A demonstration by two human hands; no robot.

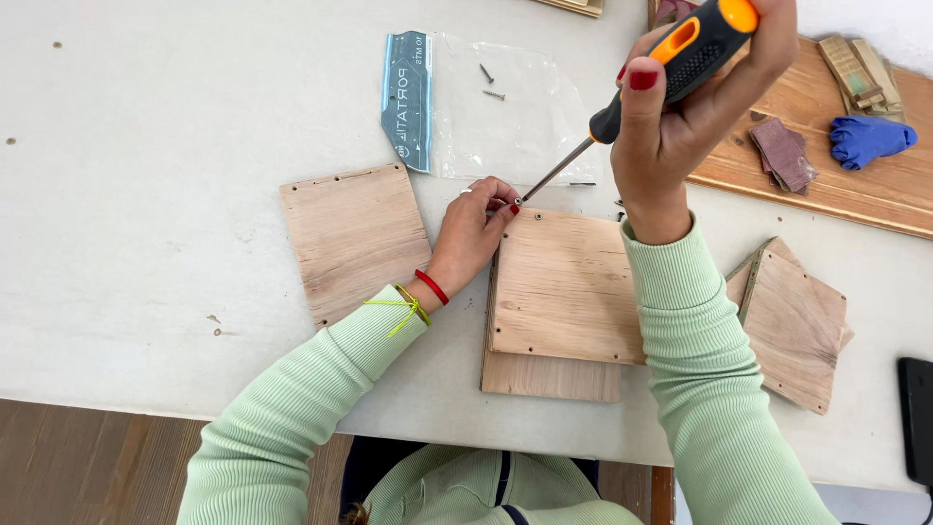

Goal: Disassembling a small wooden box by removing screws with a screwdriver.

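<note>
Driving a screw (517,202) into the upper left corner of the top plywood panel (569,287), centre of frame. My right hand (680,107) is wrapped tight around the orange-and-black screwdriver (671,63) handle at upper right, shaft angled down-left, tip on the screw head. My left hand (476,228) sits just left of that corner, fingertips pinching the screw to steady it. Panel lies flat on a second plywood piece (549,377) whose lower edge sticks out below it; both rest on the white counter (146,146). Another plywood panel (355,243) lies flat at centre left, apart from the stack. Clear plastic bag (486,107) with a blue header sits above my left hand, two loose screws (489,83) on it. More plywood offcuts (792,326) stacked at right. Upper right: wooden board (855,190) carrying sandpaper scraps (782,154) and a blue glove (870,139).
</note>
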